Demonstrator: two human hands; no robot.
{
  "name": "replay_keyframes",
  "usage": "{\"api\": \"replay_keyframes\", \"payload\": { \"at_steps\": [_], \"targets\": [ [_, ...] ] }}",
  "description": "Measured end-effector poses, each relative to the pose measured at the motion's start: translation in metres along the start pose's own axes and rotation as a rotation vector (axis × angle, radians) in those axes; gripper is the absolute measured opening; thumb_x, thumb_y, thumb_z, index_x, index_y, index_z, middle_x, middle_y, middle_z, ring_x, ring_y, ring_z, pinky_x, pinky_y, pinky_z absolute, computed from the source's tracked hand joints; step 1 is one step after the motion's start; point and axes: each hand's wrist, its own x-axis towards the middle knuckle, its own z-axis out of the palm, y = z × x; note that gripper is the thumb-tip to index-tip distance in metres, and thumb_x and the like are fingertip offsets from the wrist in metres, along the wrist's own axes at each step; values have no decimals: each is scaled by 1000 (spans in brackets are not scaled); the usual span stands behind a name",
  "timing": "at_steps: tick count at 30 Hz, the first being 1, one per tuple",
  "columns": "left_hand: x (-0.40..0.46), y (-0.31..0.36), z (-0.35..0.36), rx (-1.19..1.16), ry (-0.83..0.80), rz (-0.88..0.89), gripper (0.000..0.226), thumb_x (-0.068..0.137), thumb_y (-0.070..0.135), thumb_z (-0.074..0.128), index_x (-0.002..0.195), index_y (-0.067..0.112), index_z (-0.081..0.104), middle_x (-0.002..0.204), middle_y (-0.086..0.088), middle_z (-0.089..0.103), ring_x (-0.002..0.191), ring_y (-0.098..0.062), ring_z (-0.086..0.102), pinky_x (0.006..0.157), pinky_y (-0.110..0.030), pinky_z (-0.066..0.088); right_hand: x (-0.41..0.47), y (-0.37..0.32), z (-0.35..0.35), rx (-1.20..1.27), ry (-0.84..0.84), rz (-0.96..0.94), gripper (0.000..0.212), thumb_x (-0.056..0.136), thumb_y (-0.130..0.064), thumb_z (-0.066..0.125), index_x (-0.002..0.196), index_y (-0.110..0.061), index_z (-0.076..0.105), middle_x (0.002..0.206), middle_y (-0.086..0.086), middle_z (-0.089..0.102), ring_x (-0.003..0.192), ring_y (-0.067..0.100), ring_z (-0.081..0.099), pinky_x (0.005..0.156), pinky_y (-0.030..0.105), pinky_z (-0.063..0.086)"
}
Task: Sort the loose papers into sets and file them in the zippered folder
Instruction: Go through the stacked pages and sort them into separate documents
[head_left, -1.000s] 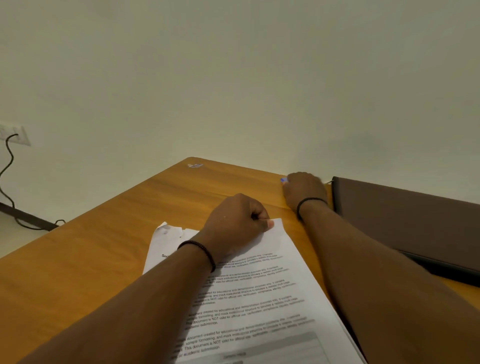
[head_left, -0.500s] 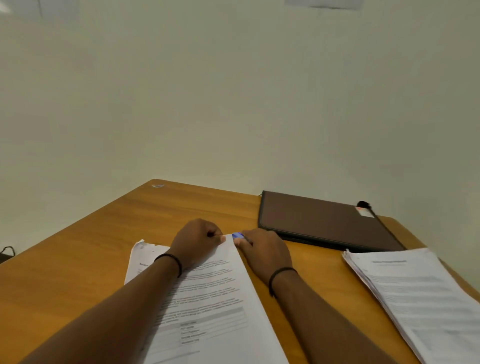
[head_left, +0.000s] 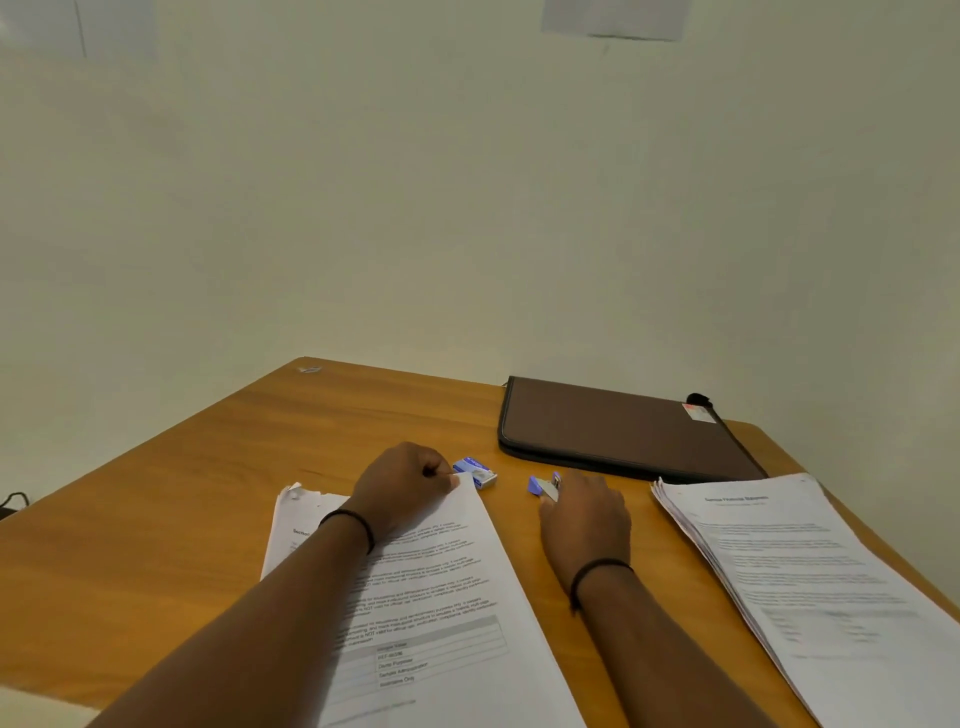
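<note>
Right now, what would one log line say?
left hand: pinching paper set corner | right hand: holding purple stapler | staple box: on table | folder: closed

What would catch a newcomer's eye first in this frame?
The two bare forearms reaching in over the wooden table: the left hand pinches the top corner of a white printed paper set, while the right hand holds a small purple stapler. Behind lies a closed brown zippered folder.
</note>
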Motion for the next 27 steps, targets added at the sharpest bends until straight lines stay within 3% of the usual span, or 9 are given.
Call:
{"api": "replay_keyframes", "payload": {
  "at_steps": [2, 5, 7, 10, 14, 23, 27],
  "targets": [
    [2, -1, 0, -13, 4, 10, 30, 87, 28, 66, 58, 25, 61, 74, 0, 70, 61, -13, 58, 61, -34, 48, 3, 0, 3, 72, -33, 13, 28, 98, -40, 52, 113, -19, 64, 111, 6, 64, 96, 19, 58, 82, 30, 53],
    [5, -5, 3, -54, 15, 10, 30, 84, 25, 65, 56, 21, 57, 64, 6, 65, 56, -7, 52, 59, -32, 46, 5, -4, 3, 399, -93, -5, 24, 99, -33, 51, 86, -19, 67, 83, 2, 64, 76, 17, 58, 69, 32, 52],
    [7, -6, 4, -90, 25, 6, 34, 85, 22, 67, 52, 23, 57, 61, 7, 63, 55, -6, 50, 58, -29, 43, 5, -8, -8, 654, -155, -14, 20, 100, -29, 51, 97, -18, 68, 86, 2, 66, 77, 12, 57, 68, 26, 48],
    [8, -8, 5, -145, 50, 11, 36, 85, 19, 70, 50, 25, 62, 61, 7, 65, 55, -3, 52, 59, -27, 44, 2, -15, -22, 883, -393, 12, 19, 101, -28, 50, 107, -21, 66, 84, 4, 68, 65, 7, 56, 63, 21, 48],
    [8, -6, 5, -201, 78, 31, 24, 85, 16, 70, 62, 11, 67, 69, -4, 70, 60, -9, 56, 62, -29, 46, -1, -21, -28, 839, -524, 26, 23, 101, -35, 48, 94, -27, 68, 74, 5, 64, 63, 10, 52, 58, 21, 41],
    [6, -2, 6, -195, 89, 78, 26, 85, 13, 69, 60, 14, 66, 77, -10, 72, 65, -8, 56, 63, -27, 45, -4, -26, -35, 805, -599, -17, 27, 101, -35, 48, 92, -23, 71, 57, -7, 59, 55, 5, 46, 56, 17, 39],
    [5, -4, 7, -209, 86, 80, 22, 84, 11, 68, 63, 9, 68, 75, -9, 72, 65, -9, 58, 63, -30, 47, -5, -25, -39, 746, -676, -62, 36, 97, -43, 53, 82, -18, 73, 62, 1, 59, 58, 9, 46, 59, 23, 37]
  ]
}}
